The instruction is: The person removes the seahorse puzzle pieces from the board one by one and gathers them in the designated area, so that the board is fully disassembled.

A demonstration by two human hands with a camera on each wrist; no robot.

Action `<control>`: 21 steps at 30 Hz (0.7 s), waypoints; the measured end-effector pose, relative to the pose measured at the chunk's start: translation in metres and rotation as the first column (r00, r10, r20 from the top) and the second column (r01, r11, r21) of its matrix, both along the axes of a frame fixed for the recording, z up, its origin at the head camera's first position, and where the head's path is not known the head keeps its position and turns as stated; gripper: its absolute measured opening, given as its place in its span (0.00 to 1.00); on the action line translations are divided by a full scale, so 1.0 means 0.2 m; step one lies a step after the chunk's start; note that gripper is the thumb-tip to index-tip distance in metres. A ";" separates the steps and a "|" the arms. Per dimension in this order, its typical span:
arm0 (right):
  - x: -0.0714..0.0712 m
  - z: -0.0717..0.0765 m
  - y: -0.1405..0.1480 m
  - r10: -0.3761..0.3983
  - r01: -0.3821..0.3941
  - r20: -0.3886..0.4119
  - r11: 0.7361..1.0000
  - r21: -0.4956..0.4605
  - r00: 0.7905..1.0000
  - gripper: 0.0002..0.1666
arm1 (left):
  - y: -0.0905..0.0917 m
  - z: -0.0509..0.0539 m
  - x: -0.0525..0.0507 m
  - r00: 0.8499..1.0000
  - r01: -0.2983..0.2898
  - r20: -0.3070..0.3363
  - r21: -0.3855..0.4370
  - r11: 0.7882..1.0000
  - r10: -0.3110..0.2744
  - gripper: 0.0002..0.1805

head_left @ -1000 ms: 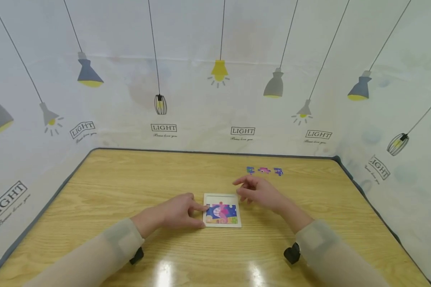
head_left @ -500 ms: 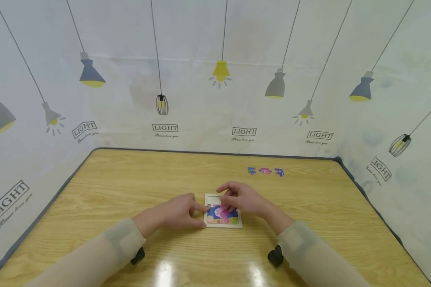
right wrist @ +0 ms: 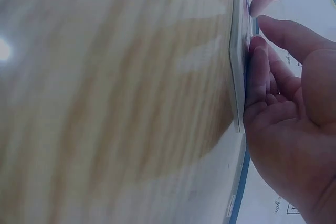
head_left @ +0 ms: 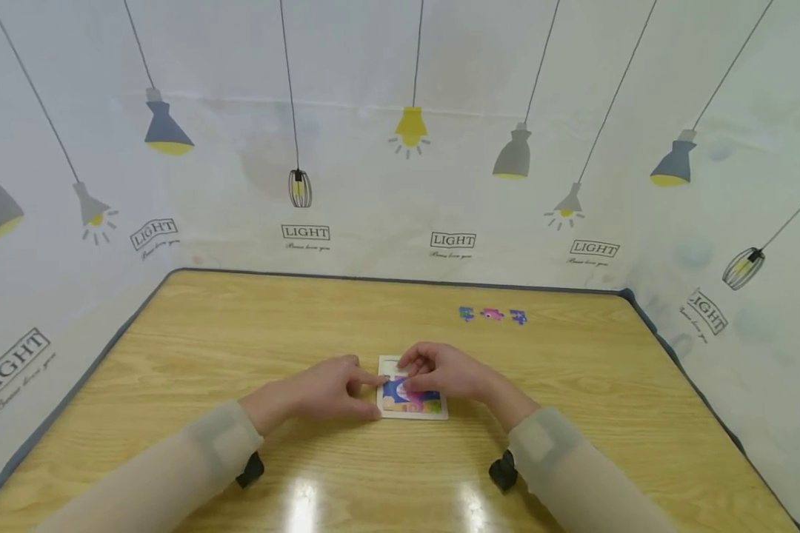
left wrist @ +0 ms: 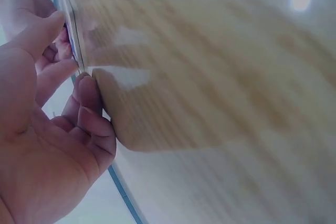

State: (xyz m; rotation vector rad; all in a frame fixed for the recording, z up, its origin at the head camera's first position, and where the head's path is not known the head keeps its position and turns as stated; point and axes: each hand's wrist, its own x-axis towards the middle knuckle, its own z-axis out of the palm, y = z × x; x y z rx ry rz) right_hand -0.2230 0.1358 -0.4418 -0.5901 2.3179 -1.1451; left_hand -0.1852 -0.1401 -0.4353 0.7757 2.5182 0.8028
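while three pieces (head_left: 492,314) remain loose on the tabletop (head_left: 267,318), the puzzle (head_left: 393,391) looks partly filled, left hand (head_left: 327,390) touching its frame (head_left: 415,416), right hand (head_left: 450,374) over it, each grip slack.

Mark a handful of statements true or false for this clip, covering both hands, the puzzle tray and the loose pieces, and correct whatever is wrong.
1. Three loose puzzle pieces lie on the table, beyond the puzzle tray. True.
2. The left hand is well clear of the tray. False: it touches the tray's left edge.
3. The right hand is over the tray. True.
4. The tray is completely filled with pieces. False: bare base shows at its far end.
5. The middle loose piece is mostly green. False: it is mostly pink.
6. Both forearms wear light-coloured sleeves. True.
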 end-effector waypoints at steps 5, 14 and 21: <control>0.01 -0.01 0.00 0.035 -0.034 -0.023 0.999 0.010 0.999 0.19 | 0.01 -0.01 -0.02 1.000 -0.020 0.007 0.031 0.999 0.020 0.47; 0.02 0.00 -0.03 0.073 -0.069 -0.051 0.995 0.071 0.996 0.17 | 0.05 -0.03 -0.06 0.998 -0.068 0.011 -0.013 0.998 0.068 0.50; 0.02 0.00 -0.05 0.107 -0.099 -0.075 0.990 0.101 0.991 0.18 | 0.07 -0.03 -0.07 0.996 -0.084 -0.003 -0.053 0.995 0.084 0.48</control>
